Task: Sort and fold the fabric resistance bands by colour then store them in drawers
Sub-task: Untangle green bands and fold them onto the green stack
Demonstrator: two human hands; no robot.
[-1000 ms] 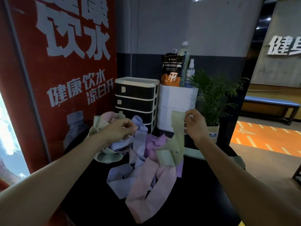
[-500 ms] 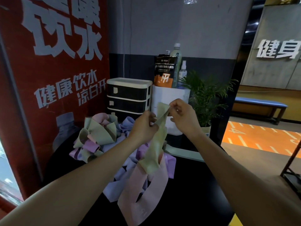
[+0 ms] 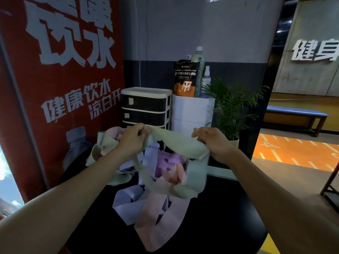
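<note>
Drawer unit (image 3: 145, 107) behind band pile (image 3: 156, 180) on table (image 3: 220, 226), plant (image 3: 233, 107) right, poster (image 3: 60, 70) left

Looking dim overall, with daylight glaring white through the window (image 3: 7, 162) at eight o'clock and warm light glowing off the orange floor (image 3: 297, 151) at three o'clock. Leaving the black table (image 3: 220, 217) nearly featureless in shadow. Bending straight lines toward the edges; softening fine detail slightly throughout

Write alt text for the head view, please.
Both hands, left hand and right hand, hold a pale green band stretched between them above a pile of bands on a black table. A drawer unit stands behind.
</note>
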